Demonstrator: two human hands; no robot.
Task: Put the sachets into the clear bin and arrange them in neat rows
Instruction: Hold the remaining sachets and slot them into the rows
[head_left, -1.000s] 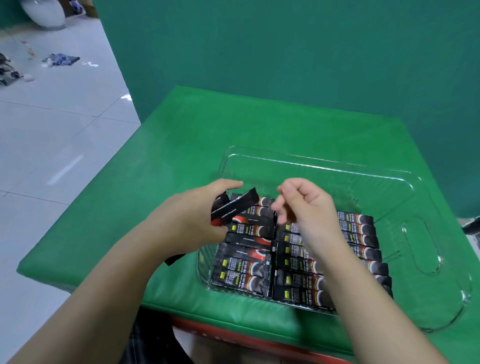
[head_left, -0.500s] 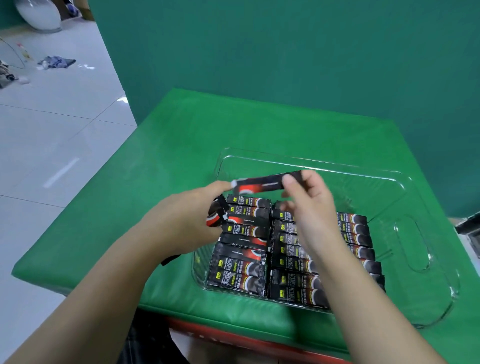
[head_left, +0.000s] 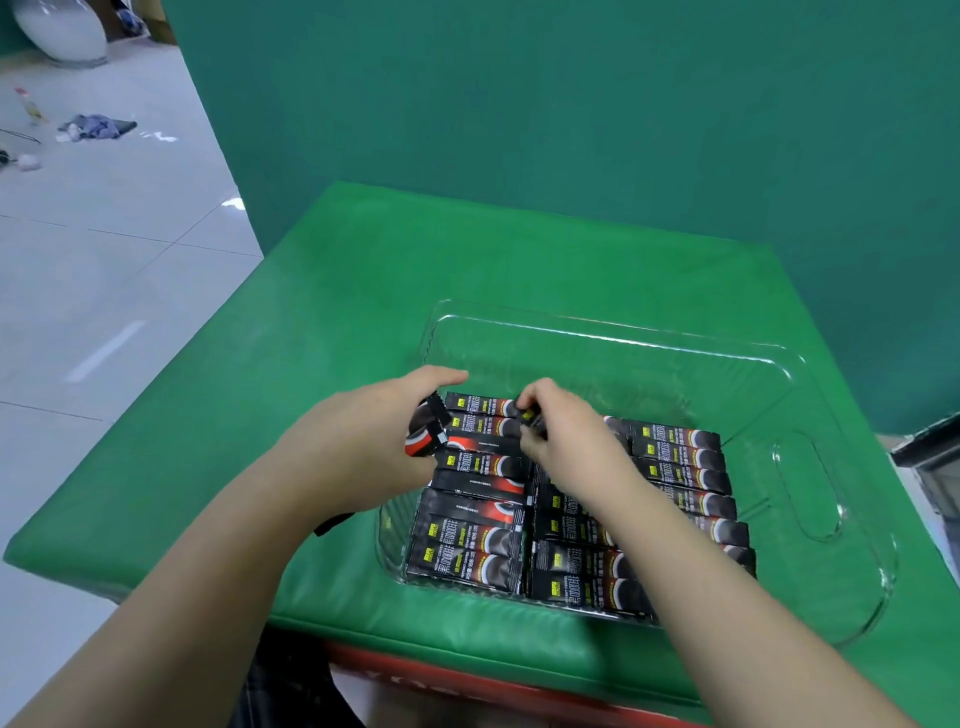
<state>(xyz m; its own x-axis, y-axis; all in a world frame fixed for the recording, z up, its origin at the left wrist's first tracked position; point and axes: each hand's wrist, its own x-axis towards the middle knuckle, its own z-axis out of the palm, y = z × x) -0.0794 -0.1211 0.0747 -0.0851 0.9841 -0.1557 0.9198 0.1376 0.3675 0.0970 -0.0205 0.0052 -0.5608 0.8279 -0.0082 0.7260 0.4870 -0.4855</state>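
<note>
A clear plastic bin (head_left: 810, 415) sits on the green table. Several black sachets lie inside it in two side-by-side columns (head_left: 478, 540). My left hand (head_left: 363, 447) hovers at the bin's left wall and grips a small bundle of sachets (head_left: 427, 435), whose red and black ends stick out past the fingers. My right hand (head_left: 561, 441) is lowered over the far end of the columns, its fingertips pinching the end of one sachet (head_left: 531, 418) at the top of the rows. My right forearm hides part of the right column.
The green padded table (head_left: 337, 312) ends close to me and on the left, with white floor tiles beyond. A green wall stands right behind the table. The bin's far half and right end, with a handle slot (head_left: 808, 483), hold no sachets.
My right hand has carried the sachet it took from my left hand down into the bin, to the far end of the rows. My left hand keeps the remaining bundle.
</note>
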